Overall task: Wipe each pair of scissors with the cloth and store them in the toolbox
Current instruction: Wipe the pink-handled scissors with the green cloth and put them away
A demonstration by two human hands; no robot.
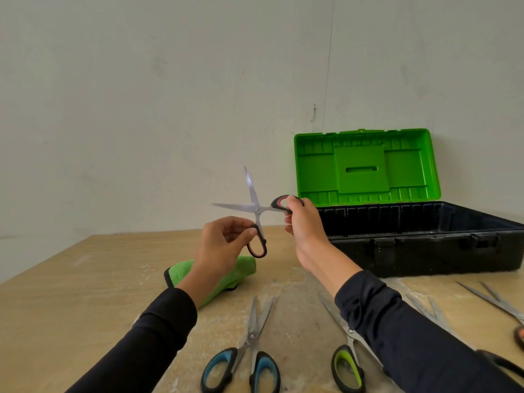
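Scissors, red-handled (256, 211), held spread wide above the desk (71, 293), one loop pinched in each of our hands: left hand (224, 245) on the lower loop, right hand (304, 222) on the upper. Cloth (226, 276) lies beneath the left wrist; toolbox (425, 236) stands open just right. We should take up the cloth and wipe from pivot to tip, fingers off the edges.

The open black plastic toolbox (419, 236) with its upright green lid (365, 165) is reachable from above; loose scissors crowd the near wooden tabletop (71, 293).
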